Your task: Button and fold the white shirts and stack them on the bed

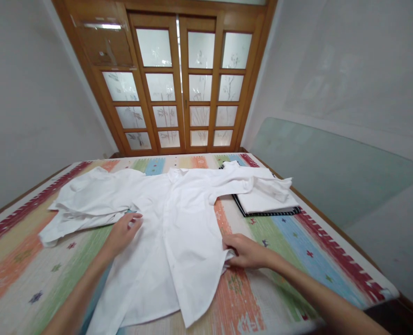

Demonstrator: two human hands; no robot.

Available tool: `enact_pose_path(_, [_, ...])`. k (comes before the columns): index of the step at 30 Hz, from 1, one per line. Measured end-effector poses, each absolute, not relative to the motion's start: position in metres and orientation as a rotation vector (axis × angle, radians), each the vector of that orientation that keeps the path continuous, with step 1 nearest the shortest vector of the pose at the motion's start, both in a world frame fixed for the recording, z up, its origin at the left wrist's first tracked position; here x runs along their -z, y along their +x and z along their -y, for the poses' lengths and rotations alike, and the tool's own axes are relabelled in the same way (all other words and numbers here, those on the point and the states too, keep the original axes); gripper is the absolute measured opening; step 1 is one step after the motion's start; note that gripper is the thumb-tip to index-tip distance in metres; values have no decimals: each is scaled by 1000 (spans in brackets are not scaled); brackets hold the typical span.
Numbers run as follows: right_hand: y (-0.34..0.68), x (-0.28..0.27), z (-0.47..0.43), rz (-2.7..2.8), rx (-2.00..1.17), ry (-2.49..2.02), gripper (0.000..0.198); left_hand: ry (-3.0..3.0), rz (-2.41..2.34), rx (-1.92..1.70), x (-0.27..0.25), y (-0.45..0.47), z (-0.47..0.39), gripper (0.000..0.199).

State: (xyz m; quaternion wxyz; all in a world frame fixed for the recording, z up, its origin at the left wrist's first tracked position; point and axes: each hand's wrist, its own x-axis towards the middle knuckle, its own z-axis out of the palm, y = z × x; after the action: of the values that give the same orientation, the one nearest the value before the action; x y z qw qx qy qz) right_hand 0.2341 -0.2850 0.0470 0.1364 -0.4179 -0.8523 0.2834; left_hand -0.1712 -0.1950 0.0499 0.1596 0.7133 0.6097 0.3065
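A white button-up shirt [189,232] lies spread front side up, its collar away from me and its hem towards me. My right hand [244,251] is closed on the side edge of the shirt, where the fabric bunches between thumb and fingers. On the other side, my left hand [124,230] rests at the shirt's edge near the armpit, fingers loosely apart and nothing gripped. Crumpled white fabric [91,195] lies to the left; whether it is all the shirt's sleeve cannot be made out. The other sleeve [241,179] reaches right over a folded pile.
The folded pile has white cloth [265,203] above black striped cloth [272,214]. Everything lies on a bed-like surface with a striped multicoloured cover [63,260]. Wooden glazed doors [182,93] stand beyond, and a pale green panel [325,163] runs along the right wall.
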Motion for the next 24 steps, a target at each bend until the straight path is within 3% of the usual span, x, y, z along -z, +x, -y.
enact_pose_path(9, [253,-35,323,1703,-631,-1507,14,2014,-1942,-752,-27,-219,304,51])
enact_pose_path(13, [256,-29,335,1701,-565,-1646,7,2206,-1762,-638,-14,-222,349,40])
enact_pose_path(16, [253,-28,341,1792,-597,-1641,6,2314,-1670,-620,0,-225,367,48])
enact_pose_path(19, [250,-28,344,1766,-575,-1597,2,2331,-1751,-647,14,-225,372,56])
enact_pose_path(24, [246,-19,346,1544,-523,-1576,7,2204,-1952,-835,26,-218,367,48])
